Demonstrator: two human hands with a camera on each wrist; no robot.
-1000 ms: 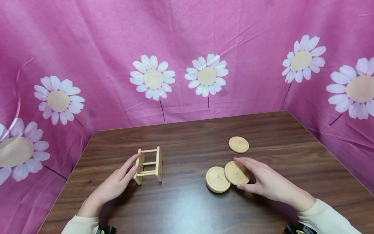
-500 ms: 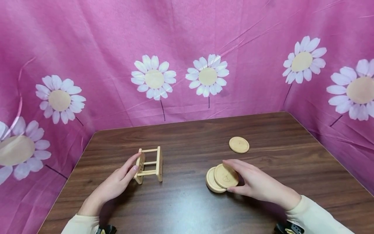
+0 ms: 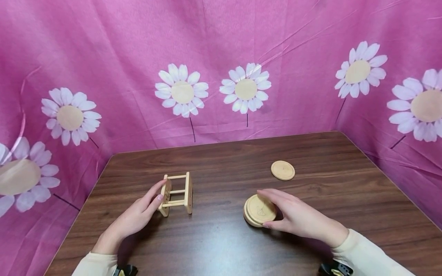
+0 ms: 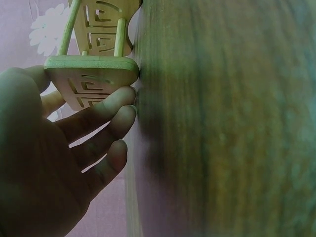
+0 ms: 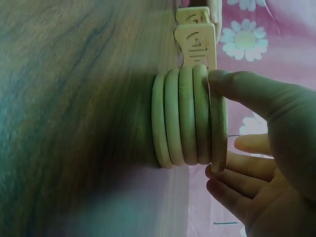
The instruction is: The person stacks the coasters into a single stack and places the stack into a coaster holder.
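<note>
In the head view my right hand (image 3: 297, 214) holds a round wooden coaster (image 3: 261, 209) by its edge, thumb at the near side and fingers at the far side. That coaster lies over a stack of coasters (image 5: 180, 118), slightly off-centre to the right. Several stacked coasters show edge-on in the right wrist view. At the left, my left hand (image 3: 134, 216) grips the near-left side panel of a wooden coaster holder (image 3: 188, 193), an open frame with cut-out panels joined by rods. The left fingers (image 4: 118, 101) lie against this panel.
One more wooden coaster (image 3: 282, 170) lies flat farther back on the brown wood-grain table (image 3: 221, 165). A pink cloth (image 3: 214, 46) with white daisies hangs behind the table and along both sides.
My right hand has moved left with the coaster, from overlapping the stack's right edge to nearly over its middle. The left hand and the holder have stayed in place.
</note>
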